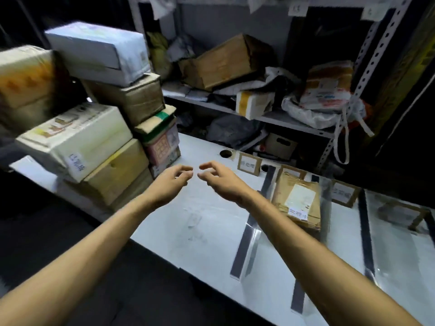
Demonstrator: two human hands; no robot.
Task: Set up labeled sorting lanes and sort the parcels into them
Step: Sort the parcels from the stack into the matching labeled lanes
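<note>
Both my hands hover over the white table [188,231], fingers loosely curled and holding nothing. My left hand [170,182] and my right hand [220,180] almost meet at the fingertips, just right of a tall stack of parcels [98,142]. Dark tape strips [249,234] divide the table into lanes. A brown parcel [297,201] with white labels lies in the second lane. Small cardboard lane signs [249,164] [343,194] stand at the far edge. Another brown item [400,212] lies blurred in the right lane.
A metal shelf rack [270,118] behind the table holds boxes, bags and a white wrapped parcel [253,104]. A round cable hole [226,153] sits in the table near its far edge. The floor to the lower left is dark.
</note>
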